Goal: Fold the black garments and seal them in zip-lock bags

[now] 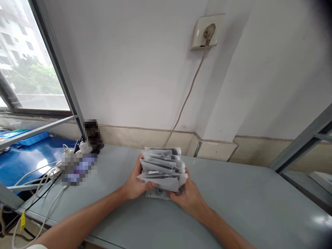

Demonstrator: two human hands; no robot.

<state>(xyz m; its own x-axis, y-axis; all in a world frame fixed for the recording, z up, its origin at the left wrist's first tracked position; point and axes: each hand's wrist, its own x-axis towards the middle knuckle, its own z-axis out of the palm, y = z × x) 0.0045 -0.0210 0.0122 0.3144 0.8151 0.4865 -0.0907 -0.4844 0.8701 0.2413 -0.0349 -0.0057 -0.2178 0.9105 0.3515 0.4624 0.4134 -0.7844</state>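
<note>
A stack of several translucent white packets (162, 166) with dark contents stands fanned on the grey table (246, 200), near its middle. My left hand (135, 185) grips the stack's left side, with the thumb across the front packet. My right hand (188, 195) clasps its right lower corner, fingers curled under the packets. Both hands are closed on the stack.
White cables (41, 180) and a power strip lie at the table's left edge beside a blurred object. A blue surface (23, 159) with a blue tray lies further left under the window. A wall socket (206, 33) with a hanging cord is above. A metal frame (301, 141) stands at the right.
</note>
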